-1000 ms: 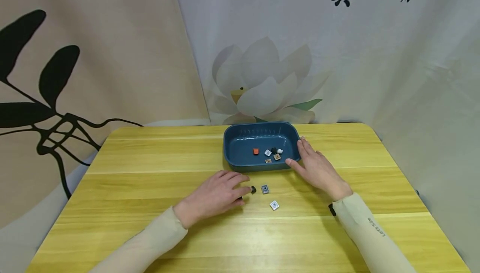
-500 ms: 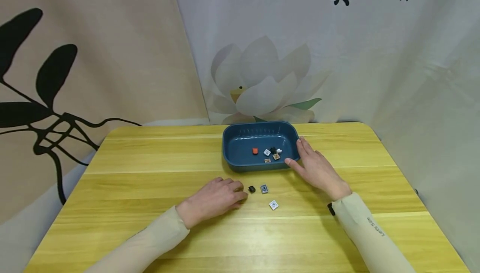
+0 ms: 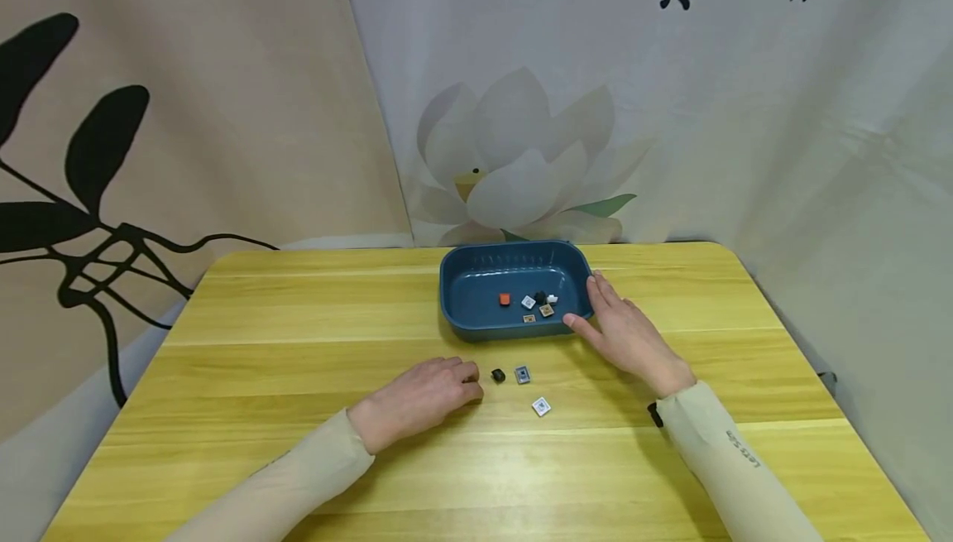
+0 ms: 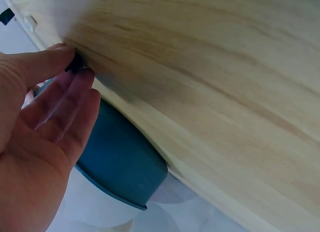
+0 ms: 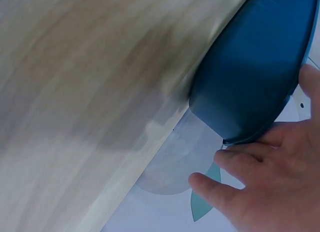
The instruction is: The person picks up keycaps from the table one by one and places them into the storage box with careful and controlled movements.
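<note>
In the left wrist view, my left hand (image 4: 47, 106) pinches a small black piece (image 4: 75, 62) between thumb and fingertips, low over the table; the head view hides this piece behind the fingers. Just right of my left hand (image 3: 420, 400) lie another black piece (image 3: 498, 376), a grey square piece (image 3: 523, 374) and a white square piece (image 3: 541, 406), which look like keycaps. My right hand (image 3: 629, 339) rests against the right end of a blue tray (image 3: 476, 332), thumb at its near rim and fairly straight fingers along its side.
Inside the tray are an orange piece (image 3: 505, 299), a white square piece (image 3: 529, 303), a tan square piece (image 3: 547, 310) and several others. The wooden table (image 3: 260, 318) ends at a printed curtain (image 3: 298, 112) behind the tray.
My left fingers have drawn together and shifted slightly left, away from the loose black piece. The black piece earlier visible under them is now hidden. My right hand stays at the tray.
</note>
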The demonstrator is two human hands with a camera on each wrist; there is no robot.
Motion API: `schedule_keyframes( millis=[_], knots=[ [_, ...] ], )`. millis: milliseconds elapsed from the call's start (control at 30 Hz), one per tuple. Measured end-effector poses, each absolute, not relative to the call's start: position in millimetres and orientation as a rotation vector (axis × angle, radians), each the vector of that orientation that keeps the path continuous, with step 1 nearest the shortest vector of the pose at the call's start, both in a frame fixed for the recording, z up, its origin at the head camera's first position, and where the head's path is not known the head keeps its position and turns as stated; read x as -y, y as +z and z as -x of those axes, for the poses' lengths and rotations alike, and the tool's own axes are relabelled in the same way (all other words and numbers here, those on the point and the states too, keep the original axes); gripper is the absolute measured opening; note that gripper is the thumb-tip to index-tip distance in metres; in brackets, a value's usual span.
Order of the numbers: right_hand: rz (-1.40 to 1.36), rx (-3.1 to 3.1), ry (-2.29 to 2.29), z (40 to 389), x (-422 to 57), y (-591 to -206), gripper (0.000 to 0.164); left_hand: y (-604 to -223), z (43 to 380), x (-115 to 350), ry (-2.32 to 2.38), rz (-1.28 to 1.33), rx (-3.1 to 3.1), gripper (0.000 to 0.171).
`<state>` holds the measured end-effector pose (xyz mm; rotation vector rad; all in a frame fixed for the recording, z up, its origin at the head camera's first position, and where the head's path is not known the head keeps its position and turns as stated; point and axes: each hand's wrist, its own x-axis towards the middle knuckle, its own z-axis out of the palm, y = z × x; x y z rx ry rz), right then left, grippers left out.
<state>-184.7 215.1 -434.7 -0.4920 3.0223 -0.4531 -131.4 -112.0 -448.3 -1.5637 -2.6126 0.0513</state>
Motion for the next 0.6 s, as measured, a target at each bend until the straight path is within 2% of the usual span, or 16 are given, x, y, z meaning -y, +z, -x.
schedule_keyframes(
  millis=[600],
  knots=[
    [0.483, -3.012, -0.483, 184.5, -214.1, -433.4, 0.091, -438.7, 132.9, 116.1, -0.092, 1.472, 2.607, 0.025]
  ],
)
